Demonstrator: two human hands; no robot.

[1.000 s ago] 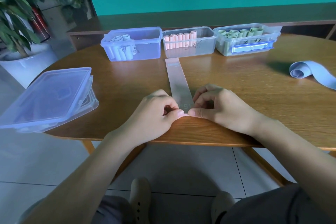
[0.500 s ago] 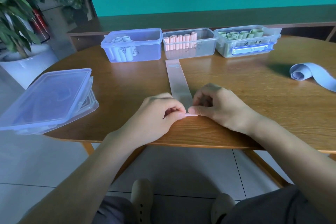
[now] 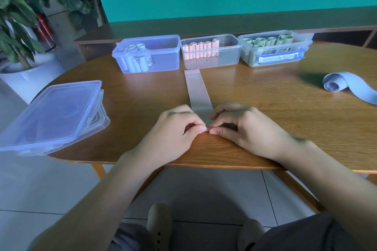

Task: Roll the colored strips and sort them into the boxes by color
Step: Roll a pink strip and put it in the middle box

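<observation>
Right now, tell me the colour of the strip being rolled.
Pale pink, as the head view shows: the strip lies flat toward the middle box.

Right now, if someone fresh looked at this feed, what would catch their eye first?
Probably the two hands at the near table edge: the left hand and right hand pinch the near end of a pale pink strip that runs flat toward the boxes. Next, the row of three open boxes at the far side: blue rolls in the left box, pink rolls in the middle box, green rolls in the right box.
</observation>
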